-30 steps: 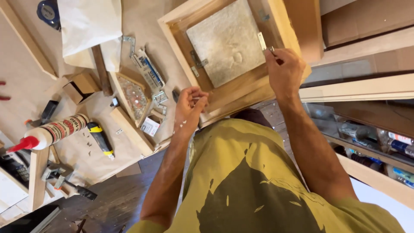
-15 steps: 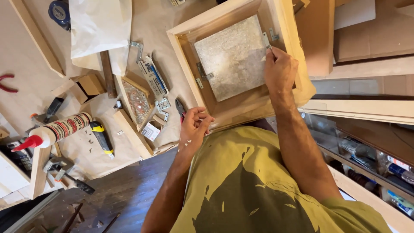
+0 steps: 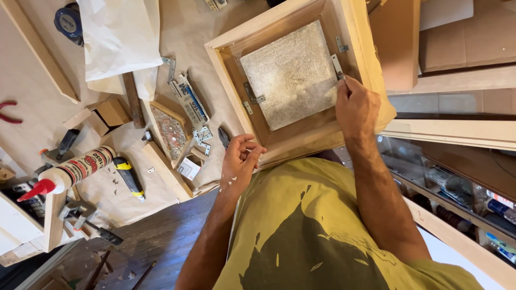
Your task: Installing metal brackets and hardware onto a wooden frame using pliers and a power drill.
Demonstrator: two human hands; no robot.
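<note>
A square wooden frame point(image 3: 357, 48) lies on the paper-covered bench, with a grey speckled panel point(image 3: 290, 72) set inside it. Small metal brackets point(image 3: 252, 98) sit along the panel's edges. My right hand point(image 3: 357, 107) rests on the frame's right side, fingers pinched at a metal bracket point(image 3: 337, 65) by the panel's edge. My left hand point(image 3: 240, 160) hovers near the frame's lower left corner, fingers curled together; whether it holds some small part I cannot tell. Pliers point(image 3: 223, 137) lie just beside it.
On the bench lie a glue bottle with a red tip point(image 3: 70, 173), a yellow-and-black tool point(image 3: 129, 177), a small framed piece point(image 3: 171, 131), loose metal brackets point(image 3: 201, 134), wood blocks point(image 3: 110, 113), a white paper bag point(image 3: 121, 37) and a tape measure point(image 3: 67, 22). Shelves with clutter point(image 3: 457, 188) stand at right.
My right hand has shifted along the frame's right edge to the bracket. My left hand has dropped from beside the frame toward its lower corner. The view moved closer.
</note>
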